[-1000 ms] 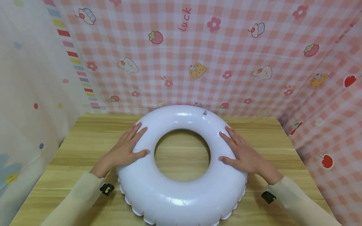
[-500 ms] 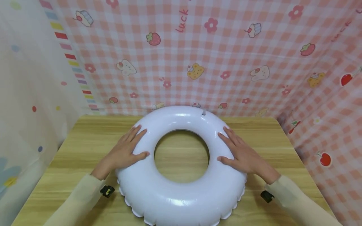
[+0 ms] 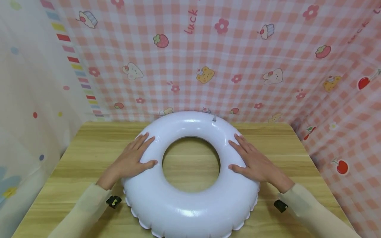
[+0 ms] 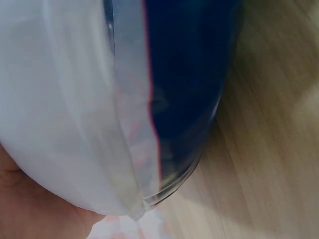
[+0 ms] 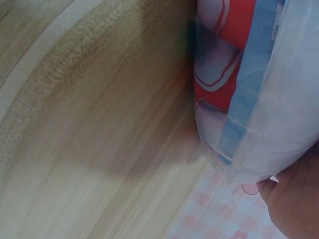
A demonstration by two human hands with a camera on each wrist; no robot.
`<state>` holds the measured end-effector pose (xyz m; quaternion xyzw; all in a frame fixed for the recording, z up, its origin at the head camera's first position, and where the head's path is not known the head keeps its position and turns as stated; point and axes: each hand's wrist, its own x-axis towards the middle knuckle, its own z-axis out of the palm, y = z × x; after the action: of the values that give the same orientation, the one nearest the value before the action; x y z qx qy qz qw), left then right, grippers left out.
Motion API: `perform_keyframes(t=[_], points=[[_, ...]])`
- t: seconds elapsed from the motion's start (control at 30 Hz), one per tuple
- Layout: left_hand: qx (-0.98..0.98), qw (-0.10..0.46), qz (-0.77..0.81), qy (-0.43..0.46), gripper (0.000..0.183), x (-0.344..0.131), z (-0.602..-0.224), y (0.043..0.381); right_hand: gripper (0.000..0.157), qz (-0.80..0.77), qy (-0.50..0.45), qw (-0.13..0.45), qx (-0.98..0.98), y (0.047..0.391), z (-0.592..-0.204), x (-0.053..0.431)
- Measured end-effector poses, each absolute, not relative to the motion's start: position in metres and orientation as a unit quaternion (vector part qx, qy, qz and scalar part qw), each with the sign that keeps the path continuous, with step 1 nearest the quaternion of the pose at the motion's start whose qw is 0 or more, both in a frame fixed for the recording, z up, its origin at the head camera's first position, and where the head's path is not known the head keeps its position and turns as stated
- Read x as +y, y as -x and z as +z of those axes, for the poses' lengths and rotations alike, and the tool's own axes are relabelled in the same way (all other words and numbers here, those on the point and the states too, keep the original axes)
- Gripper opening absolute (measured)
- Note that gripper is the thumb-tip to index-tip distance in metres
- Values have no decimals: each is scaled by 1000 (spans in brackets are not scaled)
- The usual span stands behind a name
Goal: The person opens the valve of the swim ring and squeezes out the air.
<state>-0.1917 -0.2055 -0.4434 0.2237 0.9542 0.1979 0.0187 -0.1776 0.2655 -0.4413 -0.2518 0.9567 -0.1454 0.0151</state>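
A white inflated swim ring (image 3: 190,205) lies flat on the wooden table, its small clear valve (image 3: 214,118) at the far side. On its left side rests my left hand (image 3: 132,158), fingers spread and straight, thumb toward the hole. Mirroring it, my right hand (image 3: 253,162) lies on the ring's right side with the fingers likewise spread. In the left wrist view the ring's underside (image 4: 189,74) is dark blue below a seam. Red and white print (image 5: 219,74) shows on the underside in the right wrist view.
The wooden table (image 3: 297,185) reaches back to a pink checked cloth (image 3: 184,66) with cartoon prints. A pale dotted cloth (image 3: 29,82) hangs on the left, and checked cloth (image 3: 351,132) borders the right. Small black devices (image 3: 113,201) sit at both wrists.
The head view has shifted very slightly. Both hands stay in the same places on the swim ring, which has not visibly moved.
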Motion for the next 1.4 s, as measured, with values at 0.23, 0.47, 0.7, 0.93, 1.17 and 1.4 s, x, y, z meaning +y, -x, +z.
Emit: perform_keyframes(t=[0.23,0.47,0.7,0.93,1.17,1.4], points=[[955,21,197,-223,87,-205,-444,192,88,-143,251,21,957,178,-442,266],[954,25,200,-220,87,-205,-444,192,88,-140,253,24,957,179,-442,266],[954,28,203,-217,87,-205,-445,191,88,-147,252,30,956,180,-443,265],[954,25,202,-219,86,-205,-445,192,86,-143,254,27,956,180,-442,265],[953,27,207,-218,86,-205,-445,191,85,-146,260,25,954,180,-441,264],[952,26,211,-221,85,-204,-444,191,85,-142,262,23,954,180,-444,265]])
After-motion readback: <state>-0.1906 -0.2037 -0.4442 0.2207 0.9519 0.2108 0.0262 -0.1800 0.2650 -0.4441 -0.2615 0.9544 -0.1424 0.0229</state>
